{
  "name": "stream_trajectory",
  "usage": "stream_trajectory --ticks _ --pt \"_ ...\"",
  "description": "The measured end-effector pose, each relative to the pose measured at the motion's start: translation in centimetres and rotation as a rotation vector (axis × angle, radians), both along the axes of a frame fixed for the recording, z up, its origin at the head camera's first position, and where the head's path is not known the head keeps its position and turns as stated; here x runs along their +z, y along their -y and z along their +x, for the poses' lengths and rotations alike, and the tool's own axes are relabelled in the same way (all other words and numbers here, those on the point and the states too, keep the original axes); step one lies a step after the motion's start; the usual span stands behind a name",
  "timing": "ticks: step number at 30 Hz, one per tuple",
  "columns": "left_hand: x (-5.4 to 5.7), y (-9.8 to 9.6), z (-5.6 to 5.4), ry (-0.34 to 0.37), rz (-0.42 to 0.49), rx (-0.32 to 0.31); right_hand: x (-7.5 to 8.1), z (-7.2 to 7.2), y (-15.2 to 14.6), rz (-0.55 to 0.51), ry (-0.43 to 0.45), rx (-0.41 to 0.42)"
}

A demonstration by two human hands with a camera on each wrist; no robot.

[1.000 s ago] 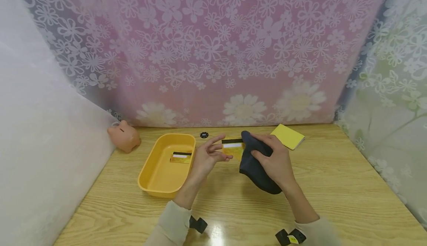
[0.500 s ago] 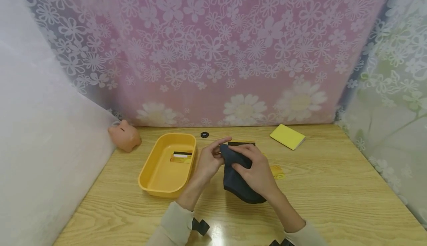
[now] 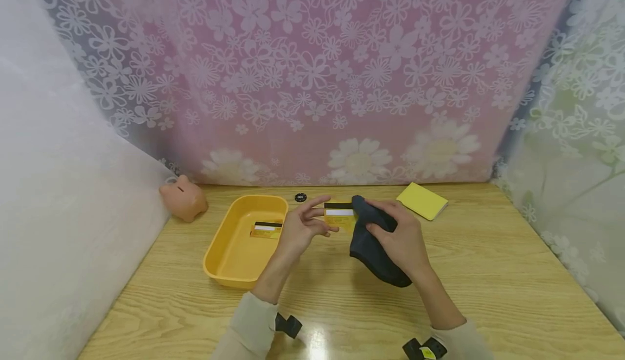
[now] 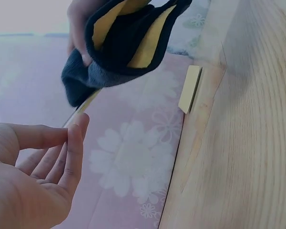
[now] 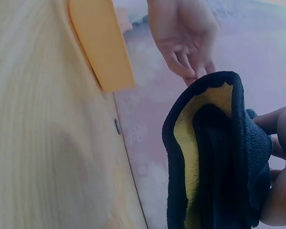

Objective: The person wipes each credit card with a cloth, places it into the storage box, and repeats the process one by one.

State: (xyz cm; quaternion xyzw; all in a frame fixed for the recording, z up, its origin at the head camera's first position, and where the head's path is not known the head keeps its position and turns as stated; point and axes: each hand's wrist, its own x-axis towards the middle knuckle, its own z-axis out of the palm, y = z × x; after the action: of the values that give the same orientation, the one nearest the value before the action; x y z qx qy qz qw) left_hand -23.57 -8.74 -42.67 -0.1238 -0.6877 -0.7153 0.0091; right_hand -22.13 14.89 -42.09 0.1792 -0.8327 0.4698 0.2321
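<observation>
My left hand [image 3: 299,231] pinches the left edge of a yellow bank card [image 3: 338,218], its black stripe and white strip facing the head camera. From the right, my right hand [image 3: 402,238] grips a folded dark blue cloth [image 3: 371,251] over the card's right end, which is hidden. In the left wrist view the card shows almost edge-on, between the left fingertips and the cloth [image 4: 76,78]. The right wrist view shows the cloth's dark border and yellow inner side [image 5: 193,124]. Both hands are above the table.
A yellow tray [image 3: 211,259] stands left of my left hand, with a similar card [image 3: 266,233] inside. Behind are an orange piggy bank [image 3: 183,200], a black chip [image 3: 300,197] and a yellow notebook [image 3: 422,201]. A floral curtain [image 3: 312,105] closes off the back.
The right hand slid the cloth left along the card to the left fingers, then back right, baring the card's left part again. A card lying on the table at right, glimpsed midway, is now hidden.
</observation>
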Motion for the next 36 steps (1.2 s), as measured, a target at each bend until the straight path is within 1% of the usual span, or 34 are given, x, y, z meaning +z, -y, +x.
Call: stream_trajectory --ticks 5,7,12,16,19,22,24,26,30,33,36 --pt "0.0 0.1 0.0 0.013 -0.007 -0.010 0.6 -0.3 -1.6 -0.003 0.021 -0.101" --pt "-0.1 0.2 0.0 0.010 -0.021 -0.011 0.9 -0.3 -2.2 -0.017 0.030 -0.121" --pt "-0.2 0.4 -0.1 0.004 -0.056 -0.023 1.7 -0.2 -3.3 -0.060 0.042 -0.129" --pt "0.0 0.9 -0.1 -0.007 -0.086 0.002 2.1 -0.2 -4.1 -0.065 0.039 -0.146" --pt "0.2 1.2 -0.1 -0.006 -0.095 0.022 2.0 0.1 -4.9 -0.052 0.046 -0.165" --pt "0.3 1.9 0.0 -0.002 -0.114 0.034 1.7 0.4 -5.7 -0.035 0.071 -0.171" --pt "0.4 2.6 0.0 0.007 -0.124 0.053 1.4 0.5 -6.3 -0.026 0.085 -0.173" --pt "0.7 3.7 0.0 0.015 -0.132 0.084 1.2 0.6 -7.0 -0.013 0.091 -0.180" --pt "1.0 6.7 -0.1 0.040 -0.159 0.150 0.8 0.7 -8.8 0.010 0.096 -0.195" --pt "0.8 9.1 -0.3 0.057 -0.188 0.178 0.6 0.8 -10.1 0.024 0.124 -0.202" --pt "0.6 11.0 -0.2 0.066 -0.217 0.197 0.4 1.0 -11.1 0.034 0.156 -0.221"
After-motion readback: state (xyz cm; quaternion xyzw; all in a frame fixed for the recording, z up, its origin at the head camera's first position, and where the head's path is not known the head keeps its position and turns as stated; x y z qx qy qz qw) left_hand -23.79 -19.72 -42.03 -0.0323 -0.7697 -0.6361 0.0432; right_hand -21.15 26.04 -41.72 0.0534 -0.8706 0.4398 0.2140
